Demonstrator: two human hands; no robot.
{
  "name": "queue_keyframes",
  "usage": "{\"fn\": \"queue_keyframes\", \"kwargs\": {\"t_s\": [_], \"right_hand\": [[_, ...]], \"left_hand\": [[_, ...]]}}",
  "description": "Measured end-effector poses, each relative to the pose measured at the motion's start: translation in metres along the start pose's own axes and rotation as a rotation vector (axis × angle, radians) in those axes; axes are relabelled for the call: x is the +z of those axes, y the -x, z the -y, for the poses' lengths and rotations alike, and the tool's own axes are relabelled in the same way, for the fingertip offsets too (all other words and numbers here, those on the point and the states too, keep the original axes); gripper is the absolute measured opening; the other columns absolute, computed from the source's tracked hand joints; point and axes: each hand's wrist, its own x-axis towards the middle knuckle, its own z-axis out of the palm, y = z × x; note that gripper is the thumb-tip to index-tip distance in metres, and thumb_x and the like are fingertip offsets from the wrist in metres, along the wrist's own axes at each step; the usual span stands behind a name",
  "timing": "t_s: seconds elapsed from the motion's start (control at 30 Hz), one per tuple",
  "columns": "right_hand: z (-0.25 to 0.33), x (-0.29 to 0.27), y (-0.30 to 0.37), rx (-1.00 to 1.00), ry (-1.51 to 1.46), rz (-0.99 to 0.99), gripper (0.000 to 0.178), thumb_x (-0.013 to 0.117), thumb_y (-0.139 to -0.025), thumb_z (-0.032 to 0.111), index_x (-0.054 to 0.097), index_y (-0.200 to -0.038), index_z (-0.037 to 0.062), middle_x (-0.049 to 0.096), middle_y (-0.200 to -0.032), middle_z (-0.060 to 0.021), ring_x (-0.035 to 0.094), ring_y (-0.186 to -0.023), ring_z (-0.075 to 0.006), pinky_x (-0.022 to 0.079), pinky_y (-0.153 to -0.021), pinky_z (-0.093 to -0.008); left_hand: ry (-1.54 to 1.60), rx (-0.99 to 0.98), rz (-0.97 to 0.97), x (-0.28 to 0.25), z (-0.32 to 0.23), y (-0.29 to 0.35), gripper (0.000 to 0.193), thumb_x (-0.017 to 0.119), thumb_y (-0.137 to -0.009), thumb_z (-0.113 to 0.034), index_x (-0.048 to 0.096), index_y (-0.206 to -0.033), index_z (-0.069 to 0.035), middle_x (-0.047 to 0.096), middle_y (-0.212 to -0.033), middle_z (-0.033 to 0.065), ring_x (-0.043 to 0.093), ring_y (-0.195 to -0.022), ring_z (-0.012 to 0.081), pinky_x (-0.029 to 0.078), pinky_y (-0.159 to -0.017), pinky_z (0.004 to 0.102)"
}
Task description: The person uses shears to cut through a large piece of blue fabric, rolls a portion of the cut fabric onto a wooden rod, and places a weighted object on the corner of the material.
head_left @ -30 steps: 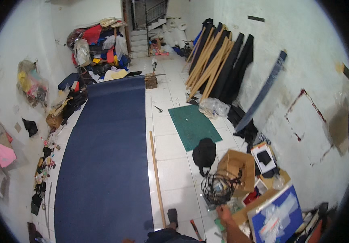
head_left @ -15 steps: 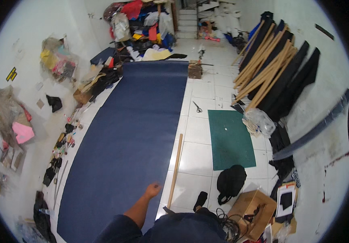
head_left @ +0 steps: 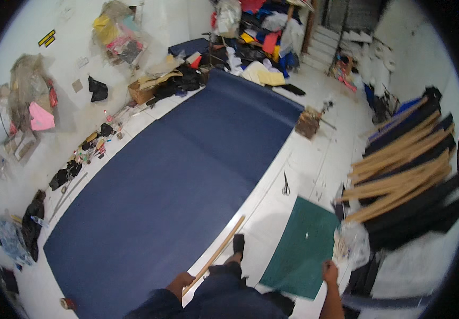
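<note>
A long dark blue sheet of material (head_left: pixel 181 165) lies unrolled over the white tiled floor, its far end still a roll. Along its right edge rests a thin light-brown rod (head_left: pixel 218 251). My left hand (head_left: pixel 180 283) is low beside the rod's near end, fingers curled; whether it touches the rod or holds something small is hidden. Out to the right, my right hand (head_left: pixel 330 271) hangs closed over the edge of a green cutting mat (head_left: pixel 298 250), with nothing showing in it. Black-handled scissors (head_left: pixel 286 184) lie on the tiles beyond the mat.
Brown rods and dark rolls (head_left: pixel 399 170) lean at the right wall. A block (head_left: pixel 308 123) stands by the sheet's far right corner. Small clutter (head_left: pixel 93 146) lines the left wall, and a tape roll (head_left: pixel 67 303) sits near the sheet's near left corner. My dark-clad foot (head_left: pixel 239 244) is beside the rod.
The view has turned, so the sheet now slants up to the right. My left hand is lower, near the rod's end. My right hand has come into view at the mat.
</note>
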Motion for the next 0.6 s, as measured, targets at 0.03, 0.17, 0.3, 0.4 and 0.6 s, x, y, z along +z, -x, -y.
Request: {"fn": "queue_keyframes", "kwargs": {"t_s": [0.03, 0.17, 0.3, 0.4, 0.6], "right_hand": [[0.007, 0.013, -0.033, 0.031, -0.083, 0.027, 0.031, 0.067, -0.087, 0.027, 0.066, -0.105, 0.0019, 0.070, -0.088, -0.0153, 0.068, -0.081, -0.0305, 0.053, -0.073, -0.0393], [0.140, 0.057, -0.110, -0.043, -0.045, 0.668, 0.043, 0.071, -0.084, 0.036, 0.067, -0.115, 0.0071, 0.070, -0.104, -0.0174, 0.067, -0.095, -0.0319, 0.052, -0.084, -0.0409], [0.191, 0.076, -0.186, -0.418, 0.053, 0.807, 0.047, 0.067, -0.087, 0.044, 0.067, -0.118, 0.0085, 0.070, -0.107, -0.0180, 0.065, -0.103, -0.0347, 0.049, -0.092, -0.0430], [0.240, 0.068, -0.275, -0.559, 0.135, 0.821, 0.054, 0.062, -0.088, 0.053, 0.065, -0.121, 0.0114, 0.067, -0.112, -0.0204, 0.062, -0.107, -0.0387, 0.048, -0.095, -0.0463], [0.247, 0.088, -0.475, -0.916, 0.374, 0.974, 0.045, 0.056, -0.093, 0.045, 0.065, -0.117, 0.0086, 0.063, -0.118, -0.0172, 0.061, -0.105, -0.0389, 0.045, -0.094, -0.0491]], "left_hand": [[0.043, 0.029, -0.043, -0.016, -0.039, -0.028, 0.053, 0.054, -0.091, -0.050, 0.069, -0.071, -0.003, 0.065, -0.063, 0.0125, 0.063, -0.056, 0.0233, 0.051, -0.058, 0.0432], [-0.055, 0.041, -0.230, -0.083, -0.134, -0.068, 0.052, 0.050, -0.092, -0.047, 0.073, -0.089, 0.000, 0.070, -0.089, 0.0234, 0.068, -0.087, 0.0378, 0.050, -0.083, 0.0499], [0.362, 0.269, -0.366, -0.180, -0.303, -0.057, 0.045, 0.058, -0.089, -0.045, 0.069, -0.109, -0.007, 0.070, -0.106, 0.0183, 0.066, -0.095, 0.0381, 0.051, -0.084, 0.0427], [0.578, 0.276, -0.368, -0.213, -0.371, -0.079, 0.041, 0.058, -0.091, -0.042, 0.068, -0.110, -0.007, 0.070, -0.105, 0.0188, 0.066, -0.097, 0.0378, 0.051, -0.086, 0.0437], [0.263, 0.311, -0.355, -0.184, -0.468, -0.143, 0.038, 0.063, -0.085, -0.039, 0.069, -0.106, -0.007, 0.069, -0.105, 0.0187, 0.065, -0.099, 0.0373, 0.050, -0.089, 0.0478]]}}
